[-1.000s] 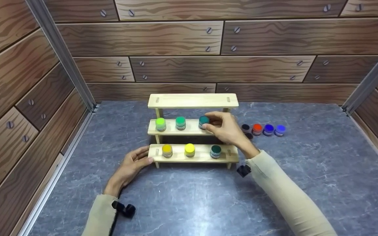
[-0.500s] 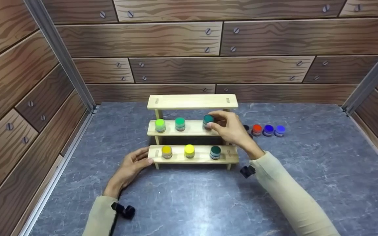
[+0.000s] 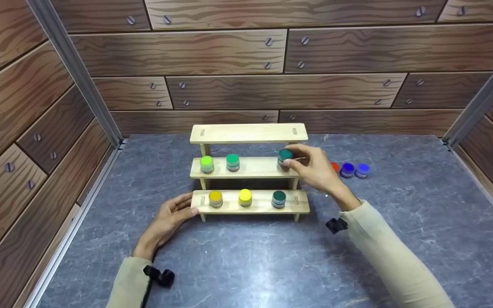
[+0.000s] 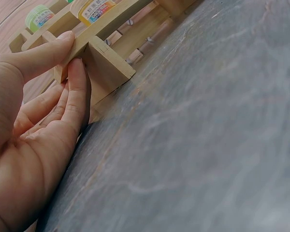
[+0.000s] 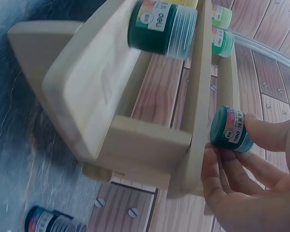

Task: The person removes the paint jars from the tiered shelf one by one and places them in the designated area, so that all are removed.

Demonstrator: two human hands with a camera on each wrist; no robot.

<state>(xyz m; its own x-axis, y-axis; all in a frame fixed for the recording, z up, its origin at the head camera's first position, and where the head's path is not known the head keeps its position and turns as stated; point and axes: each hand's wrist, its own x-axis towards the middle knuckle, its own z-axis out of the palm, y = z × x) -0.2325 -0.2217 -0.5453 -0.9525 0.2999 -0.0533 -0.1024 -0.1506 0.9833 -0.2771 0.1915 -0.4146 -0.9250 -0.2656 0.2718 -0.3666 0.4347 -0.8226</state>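
A three-tier wooden display stand stands on the table. My left hand grips the left end of its bottom step, thumb on top and fingers underneath in the left wrist view. At the right end of the middle step, my right hand pinches a teal paint jar between thumb and fingers. That step also bears a light green jar and a green jar on the left. Below, an orange-yellow jar, a yellow jar and a dark green jar sit on the bottom step.
Right of the stand, a red jar, partly behind my right hand, lines up with a blue jar and a violet-blue jar on the grey table. Wood-patterned walls enclose the back and sides.
My right hand has moved the teal jar rightward along the middle step to near its right end. It now hides the black jars on the table. My left hand has stayed at the bottom step.
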